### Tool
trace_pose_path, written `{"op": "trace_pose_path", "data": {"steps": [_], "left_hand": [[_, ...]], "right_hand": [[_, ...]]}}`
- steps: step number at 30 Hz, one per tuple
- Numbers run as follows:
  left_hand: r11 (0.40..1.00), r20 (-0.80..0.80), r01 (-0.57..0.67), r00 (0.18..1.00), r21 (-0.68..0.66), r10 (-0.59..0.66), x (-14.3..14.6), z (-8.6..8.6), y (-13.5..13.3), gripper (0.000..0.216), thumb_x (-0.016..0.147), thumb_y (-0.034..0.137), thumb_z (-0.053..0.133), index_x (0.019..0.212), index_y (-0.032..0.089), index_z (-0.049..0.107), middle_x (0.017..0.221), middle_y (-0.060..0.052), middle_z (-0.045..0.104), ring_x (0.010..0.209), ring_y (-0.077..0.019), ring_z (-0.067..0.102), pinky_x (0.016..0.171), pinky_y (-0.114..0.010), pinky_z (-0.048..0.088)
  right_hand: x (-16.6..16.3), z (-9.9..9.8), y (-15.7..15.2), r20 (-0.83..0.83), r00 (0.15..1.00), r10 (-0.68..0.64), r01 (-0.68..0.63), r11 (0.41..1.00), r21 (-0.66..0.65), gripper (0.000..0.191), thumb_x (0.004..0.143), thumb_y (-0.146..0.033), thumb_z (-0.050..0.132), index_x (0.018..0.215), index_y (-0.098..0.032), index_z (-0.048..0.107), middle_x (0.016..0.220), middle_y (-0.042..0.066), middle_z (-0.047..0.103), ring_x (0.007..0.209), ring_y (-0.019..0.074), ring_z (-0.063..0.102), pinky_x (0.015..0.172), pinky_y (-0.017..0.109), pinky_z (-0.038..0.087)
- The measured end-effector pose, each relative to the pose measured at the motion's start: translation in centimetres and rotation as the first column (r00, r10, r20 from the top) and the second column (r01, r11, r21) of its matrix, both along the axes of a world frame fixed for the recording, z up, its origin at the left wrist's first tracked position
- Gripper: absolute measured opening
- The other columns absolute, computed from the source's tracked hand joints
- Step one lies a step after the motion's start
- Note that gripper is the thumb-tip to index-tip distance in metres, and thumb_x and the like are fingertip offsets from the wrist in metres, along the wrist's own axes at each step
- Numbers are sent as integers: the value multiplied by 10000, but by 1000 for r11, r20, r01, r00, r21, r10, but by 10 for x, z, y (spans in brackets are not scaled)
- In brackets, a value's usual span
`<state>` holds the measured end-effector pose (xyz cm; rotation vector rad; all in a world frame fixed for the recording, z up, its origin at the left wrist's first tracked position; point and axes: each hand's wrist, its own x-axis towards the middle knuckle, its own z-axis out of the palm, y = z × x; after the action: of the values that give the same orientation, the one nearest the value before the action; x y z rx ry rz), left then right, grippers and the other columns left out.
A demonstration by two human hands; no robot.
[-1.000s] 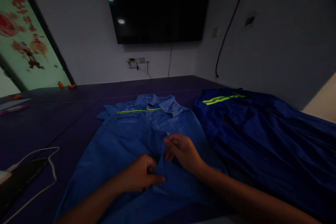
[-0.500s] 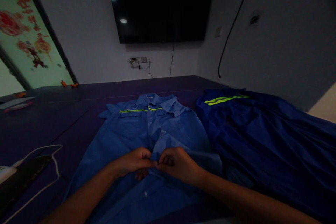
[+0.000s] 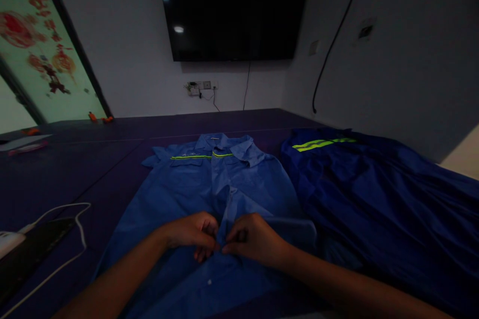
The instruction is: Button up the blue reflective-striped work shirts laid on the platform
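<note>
Shirt: our light blue shirt (image 3: 194, 194) lies flat mid-table, collar toward the far edge.
Grip: left hand (image 3: 192, 233) and right hand (image 3: 254, 239) both pinch its front placket.
Risk: dim light; the placket may slip, misaligning.

Count from my seat: 2 hands, my left hand (image 3: 194, 233) and right hand (image 3: 251, 239). 2 blue garments: 1 light blue shirt (image 3: 194, 184), 1 dark blue garment (image 3: 374, 199). 1 wall screen (image 3: 235, 7). 1 white cable (image 3: 63, 219). 1 wall socket strip (image 3: 199, 86). 1 bench (image 3: 75, 159).
</note>
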<state>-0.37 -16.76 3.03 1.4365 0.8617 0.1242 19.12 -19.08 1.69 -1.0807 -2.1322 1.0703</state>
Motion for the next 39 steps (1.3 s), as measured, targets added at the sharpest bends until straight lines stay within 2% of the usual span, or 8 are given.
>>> {"op": "trace_pose_path", "data": {"steps": [3,9,15,23,28,35,39], "left_hand": [[1000,-14,8,1000,2,-8,1,-2,1,170,590,235,648,638,132,522,490,36,586,385,-88,525,383,-176,378],[999,-25,43,999,23,-42,2,-1,1,77,591,188,591,619,125,556,482,38,579,356,-69,495,370,-165,370],[999,-38,40,998,13,-39,4,3,-1,72,585,179,593,595,125,546,467,47,559,333,-56,466,361,-157,359],[998,-74,45,996,34,-43,4,1,-1,208,578,274,669,600,133,519,446,59,542,313,-55,441,356,-166,346],[998,-81,48,996,34,-45,4,2,-1,222,580,288,677,599,131,522,438,62,530,309,-57,438,355,-167,342],[998,-60,33,998,50,-30,4,1,-1,192,580,262,666,598,126,532,420,66,513,300,-53,426,350,-164,343],[998,-55,35,998,43,-33,4,0,-1,141,571,222,638,600,127,536,425,63,526,300,-52,424,339,-160,346]], "right_hand": [[-2,-2,-2,-6,1000,2,-1,999,45,120,650,-277,689,645,-158,704,588,4,636,491,86,510,442,174,341],[-5,-2,-6,12,1000,-3,3,999,44,104,657,-260,677,646,-162,709,579,3,633,478,85,500,437,174,337],[-6,-1,-7,12,1000,1,-3,996,92,109,655,-266,682,658,-161,709,587,2,627,498,84,502,462,176,339],[-6,-4,-9,15,999,-43,43,999,9,141,616,-264,707,619,-140,640,547,-19,592,440,64,470,394,159,286],[-7,-5,-9,-11,1000,-17,17,999,-52,143,632,-257,692,643,-136,617,510,-37,553,425,53,442,384,146,279],[-6,4,-7,123,992,33,-28,999,-42,140,658,-273,663,664,-143,611,513,-52,547,444,51,463,417,142,292],[-6,10,-8,196,981,12,-7,1000,-29,137,658,-283,651,672,-150,621,517,-49,553,452,55,464,426,150,288]]}}
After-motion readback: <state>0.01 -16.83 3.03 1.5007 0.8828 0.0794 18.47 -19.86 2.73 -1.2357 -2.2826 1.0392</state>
